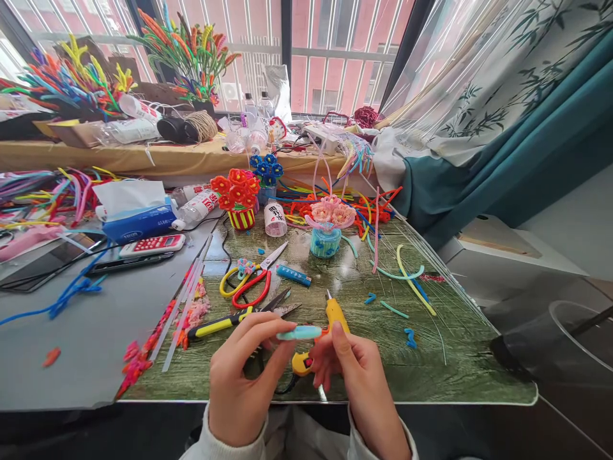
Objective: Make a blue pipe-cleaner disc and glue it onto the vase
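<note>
My left hand (249,377) pinches a short, light-blue fuzzy strip, apparently chenille stem (301,332), between thumb and fingertips, held level above the table's near edge. My right hand (349,364) is just beyond the strip's right end, thumb raised and fingers loosely curled, with nothing visible gripped. Behind the hands lies a yellow hot glue gun (336,312), its nozzle pointing away and its middle hidden by my fingers. Black-and-yellow scissors (220,324) lie left of it, partly behind my left hand. Beyond them are red-and-yellow-handled scissors (251,284) and a blue lighter (294,275).
A pink flower basket (325,243), a pot of red flowers (241,218) and a plastic bottle (275,219) stand farther back. Clear glue sticks (184,313) lie left. Blue scraps (410,338) and stems (414,281) lie right. A blue tissue box (138,220) sits back left.
</note>
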### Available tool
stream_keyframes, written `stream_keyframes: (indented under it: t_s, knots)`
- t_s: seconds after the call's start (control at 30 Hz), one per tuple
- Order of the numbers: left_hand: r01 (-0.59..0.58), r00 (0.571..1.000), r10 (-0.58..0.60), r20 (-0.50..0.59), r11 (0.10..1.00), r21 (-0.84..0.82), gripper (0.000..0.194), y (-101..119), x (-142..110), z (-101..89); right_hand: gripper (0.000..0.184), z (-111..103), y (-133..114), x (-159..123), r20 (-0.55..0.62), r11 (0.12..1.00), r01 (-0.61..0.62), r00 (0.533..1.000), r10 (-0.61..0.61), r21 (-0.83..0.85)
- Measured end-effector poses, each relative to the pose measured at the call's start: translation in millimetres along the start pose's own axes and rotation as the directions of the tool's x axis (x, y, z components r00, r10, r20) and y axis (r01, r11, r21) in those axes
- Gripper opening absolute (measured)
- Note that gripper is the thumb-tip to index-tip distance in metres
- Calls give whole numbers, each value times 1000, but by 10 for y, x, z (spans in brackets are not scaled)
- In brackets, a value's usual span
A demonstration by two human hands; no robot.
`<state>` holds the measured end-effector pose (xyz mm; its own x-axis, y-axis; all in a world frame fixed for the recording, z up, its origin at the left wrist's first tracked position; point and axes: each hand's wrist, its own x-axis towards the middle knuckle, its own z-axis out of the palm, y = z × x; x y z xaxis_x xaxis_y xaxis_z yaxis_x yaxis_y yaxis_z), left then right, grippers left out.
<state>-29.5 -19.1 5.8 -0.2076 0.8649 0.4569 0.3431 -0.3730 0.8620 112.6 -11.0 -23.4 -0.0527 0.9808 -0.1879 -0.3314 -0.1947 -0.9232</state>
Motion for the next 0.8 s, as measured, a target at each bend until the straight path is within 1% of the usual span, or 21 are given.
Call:
stream_keyframes:
  t_s: [0.07,0.13,0.23,0.3,0.37,0.43,0.5,0.53,0.6,0.67,0.73,0.8]
  knots:
    - [-61,998,61,22,998,-8,16,-11,0,-15,62,4,-3,-11,59,1000,6,998,-6,-10]
    - [-123,990,123,65,992,-10,20,-27,2,-35,59,17,-8,-26,88,999,36,995,-34,-15]
    - [-222,961,218,171,975,7,26,-42,4,-68,46,35,-16,-41,40,997,78,996,-77,-25]
    - [-245,947,238,214,970,6,29,-38,-1,-81,38,27,-18,-39,3,995,99,995,-99,-27]
    - [-215,955,212,206,977,-11,30,-26,-8,-80,32,2,-16,-31,0,993,115,993,-115,-24]
    - [-157,971,159,177,987,-25,29,-16,-14,-64,28,-25,-14,-27,0,992,129,992,-129,-15]
    - [-64,990,68,125,997,-30,24,-17,-19,-37,25,-36,-16,-32,0,990,138,990,-138,-11]
    - [-10,992,14,123,1000,-29,22,-22,-22,-22,25,-33,-19,-37,4,990,141,990,-141,-10]
    - [92,982,-86,167,996,-24,22,-36,-26,4,24,-13,-26,-49,7,990,138,990,-138,-8]
    - [172,962,-162,222,985,-29,20,-46,-28,18,25,13,-33,-57,2,991,136,991,-136,-5]
    - [230,946,-211,246,972,-52,17,-45,-25,18,26,32,-36,-56,-2,990,140,990,-140,-7]
    - [239,927,-219,304,970,-31,18,-32,-18,12,26,37,-33,-52,-7,990,138,990,-138,-16]
